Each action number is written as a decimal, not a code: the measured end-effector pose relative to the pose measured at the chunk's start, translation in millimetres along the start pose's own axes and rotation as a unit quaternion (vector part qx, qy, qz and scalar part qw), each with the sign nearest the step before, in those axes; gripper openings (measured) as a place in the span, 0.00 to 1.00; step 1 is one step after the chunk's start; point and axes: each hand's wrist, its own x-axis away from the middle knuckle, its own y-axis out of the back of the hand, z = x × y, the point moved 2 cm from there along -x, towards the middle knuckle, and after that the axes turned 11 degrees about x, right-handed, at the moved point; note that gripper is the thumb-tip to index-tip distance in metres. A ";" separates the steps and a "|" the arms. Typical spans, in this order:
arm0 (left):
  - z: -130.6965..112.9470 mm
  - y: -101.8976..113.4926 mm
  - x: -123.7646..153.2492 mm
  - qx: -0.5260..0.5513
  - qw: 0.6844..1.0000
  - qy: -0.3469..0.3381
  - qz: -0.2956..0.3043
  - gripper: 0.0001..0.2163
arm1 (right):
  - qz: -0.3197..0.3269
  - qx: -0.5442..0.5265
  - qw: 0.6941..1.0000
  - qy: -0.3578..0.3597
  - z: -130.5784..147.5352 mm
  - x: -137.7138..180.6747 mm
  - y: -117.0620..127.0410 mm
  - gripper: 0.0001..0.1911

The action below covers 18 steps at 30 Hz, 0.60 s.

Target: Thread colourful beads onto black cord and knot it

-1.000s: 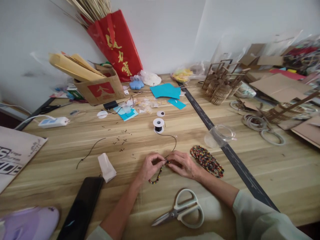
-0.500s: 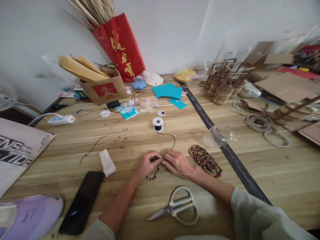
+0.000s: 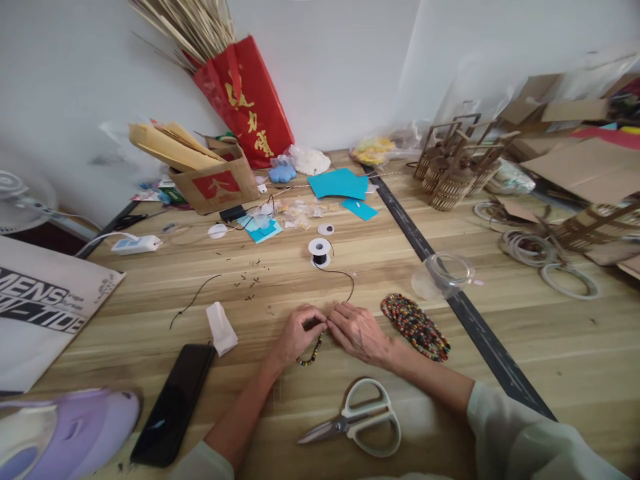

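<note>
Fingers pinched, my left hand grips the end of a short beaded string, whose multicoloured beads curve down below it. Fingertip to fingertip with it, my right hand pinches at the same spot. A black cord runs from a white spool down to the right hand's fingers. The exact join between cord and beads is covered by the fingertips. Right of my right hand lies a heap of multicoloured bead strings. White-handled scissors lie below my hands.
On the left are a black phone, a folded white paper, a purple iron-like object and a power strip. A clear round container sits to the right. Behind are blue sheets and small bamboo baskets.
The whole scene has shifted slightly right and down in view. Both hands keep their pinch on the cord and beads, with hardly any change in pose.
</note>
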 end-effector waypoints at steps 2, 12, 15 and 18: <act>-1.4 0.0 0.5 -0.003 1.000 0.001 -0.004 0.03 | -0.013 -0.011 1.000 0.002 -0.4 0.9 -0.6 0.15; 1.4 -2.4 2.0 0.017 1.000 0.015 -0.014 0.03 | -0.022 -0.018 0.999 -0.021 -2.5 1.7 5.8 0.14; -2.9 -3.5 1.9 0.009 1.000 0.019 -0.009 0.03 | -0.023 -0.032 0.999 -0.021 -3.4 2.4 6.3 0.14; -8.0 -4.1 1.7 -0.003 1.000 0.023 -0.004 0.03 | -0.021 -0.057 0.998 -0.031 -4.6 3.6 6.0 0.13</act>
